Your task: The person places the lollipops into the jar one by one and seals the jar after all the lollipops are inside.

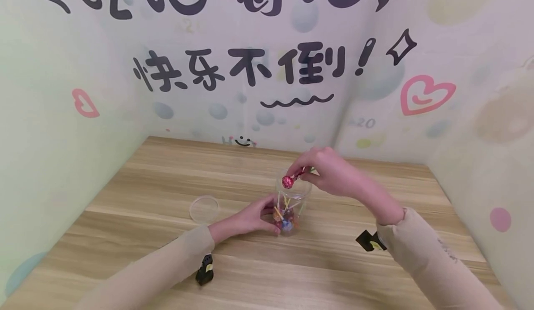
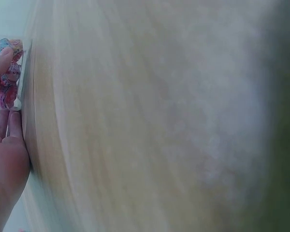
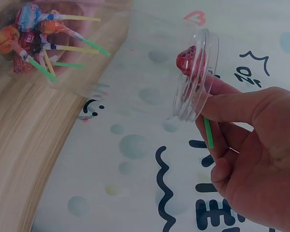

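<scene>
A clear plastic jar point(image 1: 306, 193) stands upright on the table with several wrapped lollipops point(image 3: 53, 36) inside, their yellow and green sticks pointing up. My left hand point(image 1: 250, 219) grips the jar low on its left side, the thumb in front and fingers behind. In the left wrist view that hand point(image 2: 7, 162) is partly cut off by the frame edge. Over the jar's open mouth, my right hand point(image 1: 333, 173) pinches a red-wrapped lollipop point(image 1: 287, 182) by its green stick. The red head points toward the jar; the right wrist view shows it at the clear rim point(image 3: 176, 108).
A round clear lid point(image 1: 204, 209) lies on the wooden table point(image 1: 167, 175), left of the jar. Behind the table rises a printed wall point(image 1: 200, 110) with dark lettering. Black wrist mounts point(image 1: 204, 270) hang by both sleeves.
</scene>
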`<state>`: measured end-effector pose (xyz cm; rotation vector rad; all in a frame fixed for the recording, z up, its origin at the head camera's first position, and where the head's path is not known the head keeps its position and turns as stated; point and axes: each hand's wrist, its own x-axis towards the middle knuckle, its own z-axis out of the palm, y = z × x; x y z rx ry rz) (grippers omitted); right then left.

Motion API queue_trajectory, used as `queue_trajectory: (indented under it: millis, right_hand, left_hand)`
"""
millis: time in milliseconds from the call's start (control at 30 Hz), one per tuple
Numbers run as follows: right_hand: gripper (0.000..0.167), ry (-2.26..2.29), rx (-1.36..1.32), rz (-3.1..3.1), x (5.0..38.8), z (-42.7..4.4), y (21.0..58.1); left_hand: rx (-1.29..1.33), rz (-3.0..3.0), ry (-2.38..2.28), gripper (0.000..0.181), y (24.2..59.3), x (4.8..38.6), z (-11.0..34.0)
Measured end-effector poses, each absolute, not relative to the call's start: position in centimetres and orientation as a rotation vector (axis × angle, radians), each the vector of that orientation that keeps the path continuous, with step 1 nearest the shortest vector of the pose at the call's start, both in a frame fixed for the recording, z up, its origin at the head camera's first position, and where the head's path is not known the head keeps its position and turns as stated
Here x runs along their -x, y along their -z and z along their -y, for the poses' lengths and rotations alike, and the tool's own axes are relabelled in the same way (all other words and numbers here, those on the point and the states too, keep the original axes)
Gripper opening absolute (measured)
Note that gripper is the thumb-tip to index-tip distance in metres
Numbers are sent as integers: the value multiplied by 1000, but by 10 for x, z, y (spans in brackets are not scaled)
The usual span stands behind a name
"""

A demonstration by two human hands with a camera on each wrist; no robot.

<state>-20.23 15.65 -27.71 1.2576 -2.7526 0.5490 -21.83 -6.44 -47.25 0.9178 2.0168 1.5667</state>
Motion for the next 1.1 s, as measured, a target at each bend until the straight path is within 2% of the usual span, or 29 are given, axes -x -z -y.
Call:
queue_trajectory:
  millis: [200,1100]
  right_hand:
    - [26,-578,-1289,2776,201,-151,282]
    - [23,-498,-1339,2734,202,-145,292]
  left_hand:
    - [-934,-2008,-1583,70,475,218,64]
    - [-930,-2015,-1577,71,477,220,64]
